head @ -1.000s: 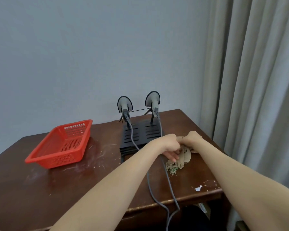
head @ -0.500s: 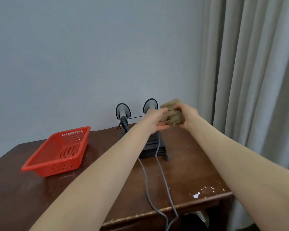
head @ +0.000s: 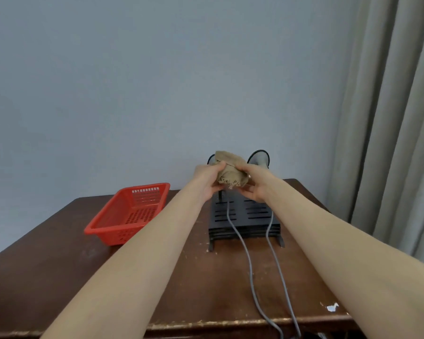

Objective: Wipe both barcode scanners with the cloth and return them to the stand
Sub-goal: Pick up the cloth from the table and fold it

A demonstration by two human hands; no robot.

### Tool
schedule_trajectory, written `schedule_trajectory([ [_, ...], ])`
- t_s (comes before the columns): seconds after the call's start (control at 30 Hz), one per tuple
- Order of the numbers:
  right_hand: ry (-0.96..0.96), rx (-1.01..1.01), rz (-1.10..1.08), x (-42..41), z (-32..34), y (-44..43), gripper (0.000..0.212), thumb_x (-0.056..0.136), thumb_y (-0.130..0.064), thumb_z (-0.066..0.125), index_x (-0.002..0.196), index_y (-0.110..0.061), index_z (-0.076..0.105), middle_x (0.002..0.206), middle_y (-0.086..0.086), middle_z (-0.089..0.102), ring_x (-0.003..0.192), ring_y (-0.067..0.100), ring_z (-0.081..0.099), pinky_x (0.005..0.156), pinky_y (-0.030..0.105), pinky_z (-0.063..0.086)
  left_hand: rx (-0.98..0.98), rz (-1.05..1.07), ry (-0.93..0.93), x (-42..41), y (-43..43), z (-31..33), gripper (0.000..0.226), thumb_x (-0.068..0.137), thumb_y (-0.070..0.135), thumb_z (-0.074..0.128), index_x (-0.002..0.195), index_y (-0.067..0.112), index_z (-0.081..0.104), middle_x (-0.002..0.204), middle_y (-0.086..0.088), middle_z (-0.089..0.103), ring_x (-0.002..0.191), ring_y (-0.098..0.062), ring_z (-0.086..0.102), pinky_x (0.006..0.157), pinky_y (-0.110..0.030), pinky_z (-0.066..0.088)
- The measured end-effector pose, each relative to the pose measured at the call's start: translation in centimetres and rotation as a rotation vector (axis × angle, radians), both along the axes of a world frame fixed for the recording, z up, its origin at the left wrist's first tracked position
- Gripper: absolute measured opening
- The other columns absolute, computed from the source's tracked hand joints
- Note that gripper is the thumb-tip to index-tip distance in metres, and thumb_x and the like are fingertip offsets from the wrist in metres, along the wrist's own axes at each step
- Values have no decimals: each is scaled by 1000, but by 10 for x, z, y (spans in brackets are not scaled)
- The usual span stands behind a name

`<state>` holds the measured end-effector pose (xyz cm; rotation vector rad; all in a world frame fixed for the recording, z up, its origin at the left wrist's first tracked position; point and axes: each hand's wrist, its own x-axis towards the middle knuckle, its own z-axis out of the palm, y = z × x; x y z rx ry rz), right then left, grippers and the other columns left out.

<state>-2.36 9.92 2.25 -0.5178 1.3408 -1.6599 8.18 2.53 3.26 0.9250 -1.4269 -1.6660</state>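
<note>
Now: bunched tan frayed cloth [head: 230, 173] held ready.
Left grip [head: 207, 183] and right grip [head: 255, 185] pinch it near the tabletop's [head: 59, 265] rear edge; fold a flat face before wiping.

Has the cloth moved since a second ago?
Yes: the cloth has gone up off the table, from beside the stand to in front of the left scanner.

red basket [head: 145, 194] left of stand [head: 244, 222] | gap between | cables [head: 249, 263] cross table [head: 59, 265] front
</note>
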Motion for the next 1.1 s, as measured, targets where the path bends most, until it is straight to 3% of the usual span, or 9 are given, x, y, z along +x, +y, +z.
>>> schedule_trajectory([
  [0.1,-62,-4,97,16,-3,-20,12,89,-14,64,96,-9,56,91,9,63,81,20,63,75,32,54,-33,60,-35,14,-22,-9,29,94,16,57,118,0,58,92,-8,66,83,-22,64,82,-40,54],
  [0.27,-39,-42,77,43,-7,-72,37,87,2,62,123,3,54,106,16,66,80,24,66,47,28,55,-9,167,1,39,-56,-17,28,93,20,59,114,2,61,97,-10,66,93,-25,63,87,-40,52],
  [0.43,34,-84,110,76,-10,-116,24,85,10,60,108,6,59,103,21,66,96,34,65,87,45,54,-6,187,11,73,-85,-20,14,85,5,66,98,1,62,93,-14,67,79,-23,64,78,-37,53],
  [0.5,206,-40,131,88,-17,-135,27,84,1,64,112,3,63,105,16,67,94,30,65,86,42,54,-25,268,-12,89,-99,-24,13,84,0,66,96,-2,62,99,-18,66,79,-25,65,82,-40,53],
  [0.57,487,20,134,98,-25,-153,27,81,-9,68,108,-4,68,100,11,69,85,23,63,74,33,52,-45,345,-83,105,-113,-30,22,83,4,69,103,-5,62,102,-19,67,85,-28,66,83,-41,56],
  [0.67,764,124,122,115,-34,-170,35,79,-14,67,113,-15,62,108,5,64,99,24,61,76,27,45,-37,427,-187,127,-136,-45,29,80,10,74,103,-5,63,99,-16,69,89,-28,68,84,-41,55],
  [0.8,902,158,187,133,-49,-189,35,82,-14,61,115,-21,54,120,6,59,109,26,58,81,27,44,-30,534,-333,150,-181,-77,39,74,17,78,104,-4,65,104,-20,69,92,-29,68,87,-45,55],
  [0.93,1022,260,281,136,-65,-196,43,81,-26,62,123,-29,50,126,7,50,109,29,57,83,30,44,-89,588,-663,156,-176,-86,51,82,26,70,122,-3,54,122,-18,61,110,-31,60,89,-35,50],
  [1.1,949,233,292,131,-71,-194,21,80,-23,59,99,-24,50,92,1,58,74,23,69,75,37,60,-119,386,-972,143,-177,-95,51,88,24,65,128,-2,48,128,-17,56,116,-31,56,92,-36,49],
])
